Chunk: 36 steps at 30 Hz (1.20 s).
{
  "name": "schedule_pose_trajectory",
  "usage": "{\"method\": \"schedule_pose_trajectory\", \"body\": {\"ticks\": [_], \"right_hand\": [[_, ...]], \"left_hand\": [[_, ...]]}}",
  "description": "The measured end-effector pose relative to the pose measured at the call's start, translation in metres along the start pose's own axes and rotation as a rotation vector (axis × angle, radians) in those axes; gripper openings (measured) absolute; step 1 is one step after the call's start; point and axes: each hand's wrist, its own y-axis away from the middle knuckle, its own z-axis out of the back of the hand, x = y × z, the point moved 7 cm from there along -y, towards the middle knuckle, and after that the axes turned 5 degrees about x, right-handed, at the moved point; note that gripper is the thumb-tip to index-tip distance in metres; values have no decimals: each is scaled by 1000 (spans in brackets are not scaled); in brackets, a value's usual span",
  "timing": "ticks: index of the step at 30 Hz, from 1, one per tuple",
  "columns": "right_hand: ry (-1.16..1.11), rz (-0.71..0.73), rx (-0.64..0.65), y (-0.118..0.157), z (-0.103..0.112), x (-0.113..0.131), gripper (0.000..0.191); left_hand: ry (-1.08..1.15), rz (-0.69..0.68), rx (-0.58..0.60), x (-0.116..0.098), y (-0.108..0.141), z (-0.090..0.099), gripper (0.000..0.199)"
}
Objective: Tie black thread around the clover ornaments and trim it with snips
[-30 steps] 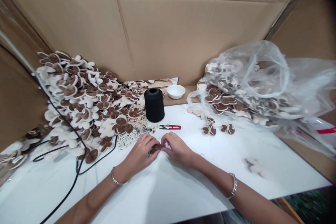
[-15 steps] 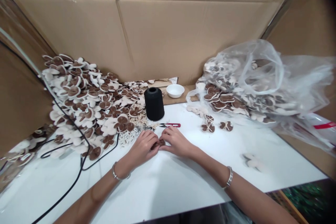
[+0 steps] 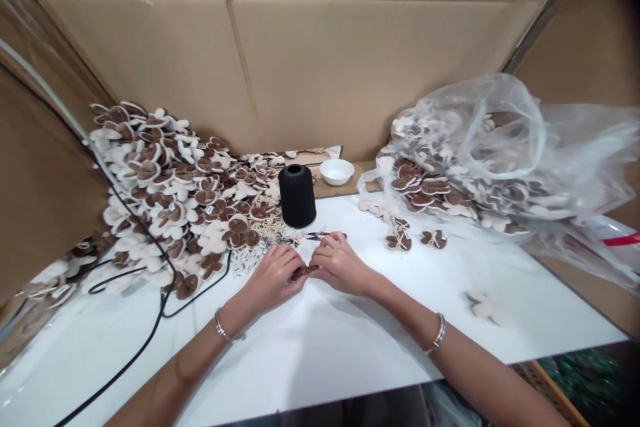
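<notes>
Pinching a small, dark-brown, fuzzy fabric piece btwn them, the L hand and R hand nearly meet just below frame ctr. L fingers: curled, pressed together, thumb closing on the piece from below. R fingers: bent, thumb + index on the piece's R end; exact grip of the other R fingers partly hidden. Piece is mostly covered, so can't tell its full shape. Each wrist has a silver metal bangle, L one and R one.

Just above the hands, small thread snips w/ dark blades and red handle lie partly behind the R hand. Behind those, ctr of frame, a black thread cone stands upright; white round bowl just R of it. Mid-left: big heap of brown-and-white plush petal shapes. Mid-right: clear plastic bag w/ similar shapes. Near its lower L, brown pieces w/ cream string bows. Lower R: pale petal-shaped piece, apart from the rest, on the white tabletop.
</notes>
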Motion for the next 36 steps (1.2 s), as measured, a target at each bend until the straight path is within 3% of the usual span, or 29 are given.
{"method": "schedule_pose_trajectory", "body": {"ticks": [11, 16, 21, 29, 34, 36], "right_hand": [[92, 122, 107, -1, -2, 13, 22], [83, 135, 117, 0, 1, 14, 27], [125, 116, 40, 1, 3, 11, 25], [152, 92, -44, 4, 7, 0, 22], [134, 58, -72, 6, 9, -11, 25], [92, 40, -71, 8, 9, -15, 26]], "left_hand": [[45, -95, 9, -12, 1, 0, 9], [35, -76, 3, -10, 1, 3, 8], [13, -14, -31, -3, 0, 6, 6], [-80, 4, -39, 15, 9, 14, 24], [-145, 125, -115, 41, 9, 31, 25], [-150, 181, -171, 41, 3, 41, 27]]}}
